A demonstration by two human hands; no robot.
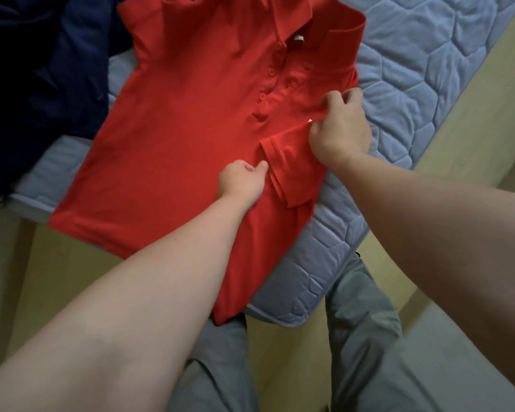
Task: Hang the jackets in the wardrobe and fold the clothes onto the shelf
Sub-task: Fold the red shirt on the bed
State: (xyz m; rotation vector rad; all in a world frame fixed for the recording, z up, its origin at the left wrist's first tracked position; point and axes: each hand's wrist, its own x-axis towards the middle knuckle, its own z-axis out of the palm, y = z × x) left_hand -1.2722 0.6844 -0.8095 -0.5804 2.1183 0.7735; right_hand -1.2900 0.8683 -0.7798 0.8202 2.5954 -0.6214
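Note:
A red polo shirt (176,138) lies face up on the corner of a blue quilted mattress (422,72), collar at the top. Its right sleeve (289,173) is folded inward across the front. My left hand (243,181) pinches the shirt's fabric beside the sleeve cuff. My right hand (339,126) grips the fabric at the shoulder seam, near a small white tag. The shirt's hem hangs over the mattress edge toward my legs.
A dark navy garment (39,72) lies piled on the mattress at the upper left, touching the red shirt. My grey trousers (357,322) show below the mattress corner. A pale yellowish floor (72,269) surrounds the mattress.

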